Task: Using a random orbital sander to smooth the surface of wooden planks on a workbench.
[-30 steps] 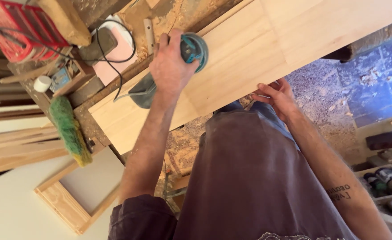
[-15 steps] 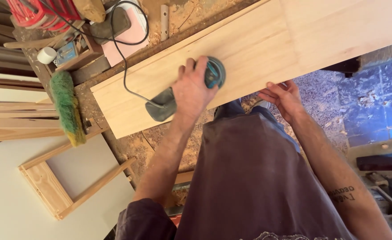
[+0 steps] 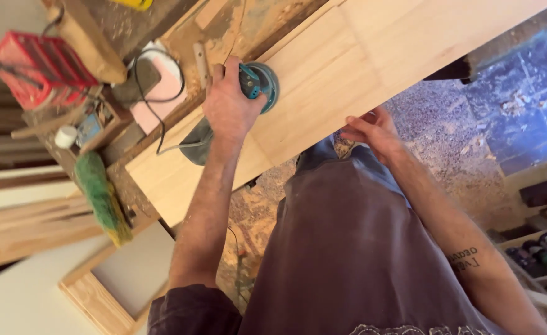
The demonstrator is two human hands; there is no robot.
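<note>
Teal round sander (image 3: pixel 258 84) sits flat on the pale wooden board (image 3: pixel 323 87) at its far edge, 11 o'clock in view. Left hand (image 3: pixel 227 102) grips the sander from above. Right hand (image 3: pixel 373 131), fingers curled, clasps the board's near edge.

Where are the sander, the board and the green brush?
sander (image 3: pixel 262 83): head view, on its teal top beside the fingers.
board (image 3: pixel 373 56): head view, on the bare pale face.
green brush (image 3: pixel 103 198): head view, on the bristles.
</note>
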